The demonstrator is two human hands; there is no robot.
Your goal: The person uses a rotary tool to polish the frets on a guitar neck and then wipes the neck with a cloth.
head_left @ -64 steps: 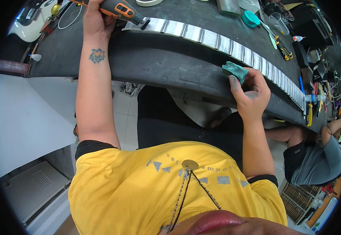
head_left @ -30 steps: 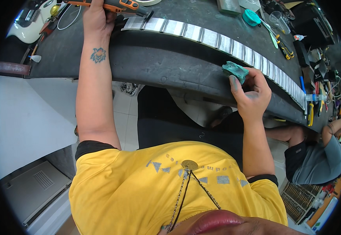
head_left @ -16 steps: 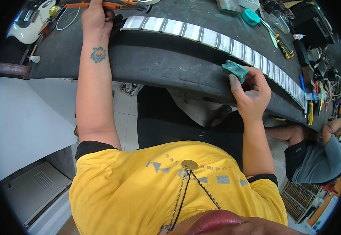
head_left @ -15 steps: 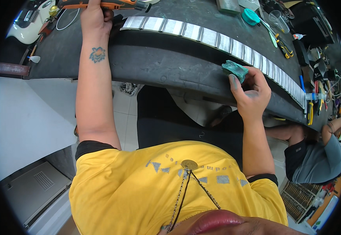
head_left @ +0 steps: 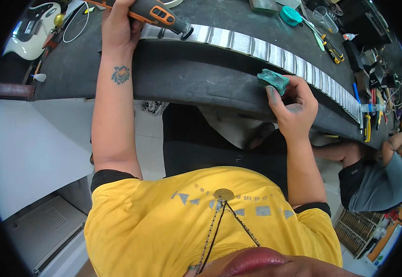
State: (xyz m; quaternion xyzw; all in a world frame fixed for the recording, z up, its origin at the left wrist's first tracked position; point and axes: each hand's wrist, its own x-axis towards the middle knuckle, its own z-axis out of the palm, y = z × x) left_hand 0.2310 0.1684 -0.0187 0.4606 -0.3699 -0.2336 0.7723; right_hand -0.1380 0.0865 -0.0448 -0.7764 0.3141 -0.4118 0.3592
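Observation:
My left hand (head_left: 119, 28) is wrapped round a grey and orange rotary tool (head_left: 158, 14) at the upper left. The tool's small dark wheel (head_left: 187, 34) hangs over a long silvery strip (head_left: 256, 47) with dark crosswise bars, like a guitar fretboard masked between its frets. Whether the wheel touches the strip I cannot tell. Just in front of the strip, my right hand (head_left: 299, 104) pinches a crumbly green block (head_left: 274, 81), waxy-looking like polishing compound. Dark smudges show on the right thumb and palm.
The strip lies along a dark workbench (head_left: 201, 90). A white electric guitar (head_left: 27, 39) is at the far left. Yellow-black pliers (head_left: 335, 53), a round teal container (head_left: 291, 16) and a clear cup (head_left: 322, 21) stand far right. Another person (head_left: 378, 177) sits at the right.
My left hand has drawn the rotary tool nearer and tilted it, its wheel now coming down over the strip. My right hand, still pinching the green block, has barely shifted.

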